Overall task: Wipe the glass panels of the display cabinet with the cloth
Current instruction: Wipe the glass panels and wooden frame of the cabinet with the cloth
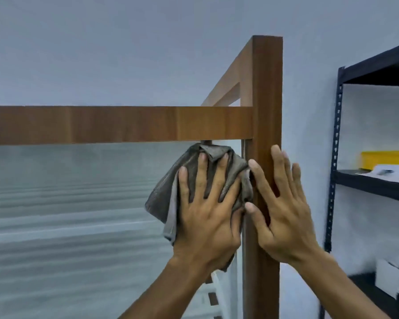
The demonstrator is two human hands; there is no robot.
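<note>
The display cabinet has a brown wooden frame [124,124] and a glass front panel [67,203] below its top rail. A crumpled grey cloth [164,192] lies against the glass at the panel's upper right corner. My left hand [207,212] presses flat on the cloth with fingers spread. My right hand [283,208] rests open against the wooden corner post [266,88], its thumb touching the cloth's right edge. Part of the cloth is hidden under my left palm.
A dark metal shelving rack [334,157] stands close to the right of the cabinet, holding a yellow box [385,158] and white packages. A plain pale wall runs behind everything. The cabinet's side frame recedes toward the wall.
</note>
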